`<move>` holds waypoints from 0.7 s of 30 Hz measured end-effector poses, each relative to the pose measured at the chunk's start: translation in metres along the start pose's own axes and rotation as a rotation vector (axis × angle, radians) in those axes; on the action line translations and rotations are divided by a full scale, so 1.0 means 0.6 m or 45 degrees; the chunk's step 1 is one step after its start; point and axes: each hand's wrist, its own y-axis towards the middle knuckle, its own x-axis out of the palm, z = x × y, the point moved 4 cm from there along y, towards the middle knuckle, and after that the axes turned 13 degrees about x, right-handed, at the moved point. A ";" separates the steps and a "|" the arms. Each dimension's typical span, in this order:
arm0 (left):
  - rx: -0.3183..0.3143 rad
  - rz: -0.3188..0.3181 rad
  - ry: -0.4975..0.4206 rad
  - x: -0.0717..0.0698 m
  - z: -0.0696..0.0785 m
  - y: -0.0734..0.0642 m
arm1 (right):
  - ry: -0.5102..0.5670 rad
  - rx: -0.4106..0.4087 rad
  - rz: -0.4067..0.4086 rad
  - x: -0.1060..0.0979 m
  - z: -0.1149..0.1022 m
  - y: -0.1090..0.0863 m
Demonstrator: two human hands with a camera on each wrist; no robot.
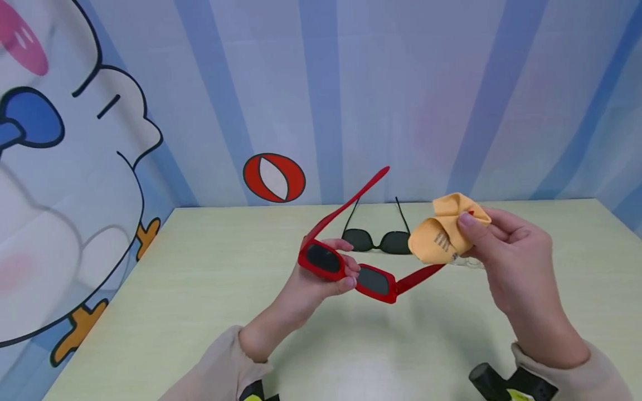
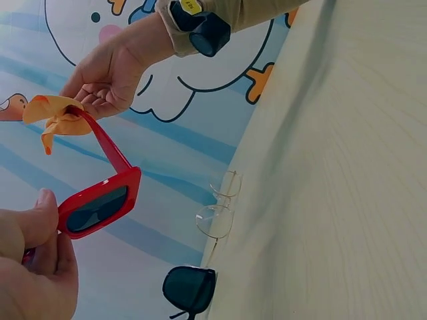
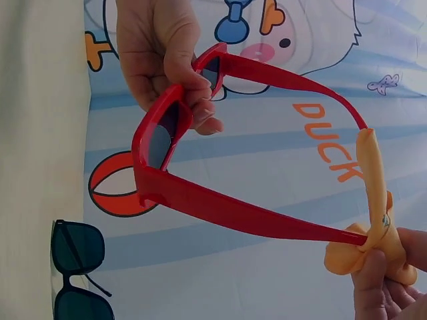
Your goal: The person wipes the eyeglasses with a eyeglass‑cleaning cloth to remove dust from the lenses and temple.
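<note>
My left hand [image 1: 313,287] pinches a pair of red-framed sunglasses [image 1: 373,282] at the bridge, above the table. The lenses are dark and both temples are unfolded. A yellow-orange cloth [image 1: 438,236] with small print is gripped between the thumb and fingers of my right hand [image 1: 519,256]. In the right wrist view the cloth [image 3: 377,200] is bunched round the tip of one temple [image 3: 253,217], and a flap of it meets the tip of the other temple. My right fingers are partly hidden behind the cloth.
Black sunglasses [image 1: 396,243] lie at the back of the pale table [image 1: 210,312], temples pointing to the wall. Beside them are thin-rimmed round glasses [image 2: 215,222], mostly hidden behind the cloth in the head view. A striped cartoon backdrop [image 1: 391,100] stands behind the table.
</note>
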 end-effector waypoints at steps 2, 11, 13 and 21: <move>-0.008 -0.003 -0.008 0.000 0.000 0.000 | 0.065 -0.012 -0.038 -0.001 -0.001 0.001; -0.094 0.003 -0.190 0.006 0.002 -0.002 | 0.471 -0.107 -0.255 -0.003 -0.006 0.013; -0.139 0.013 -0.246 0.007 0.001 -0.002 | 0.545 -0.120 -0.304 -0.003 -0.009 0.015; -0.306 0.063 -0.480 0.015 -0.003 -0.004 | 0.775 -0.030 -0.434 -0.008 0.001 0.033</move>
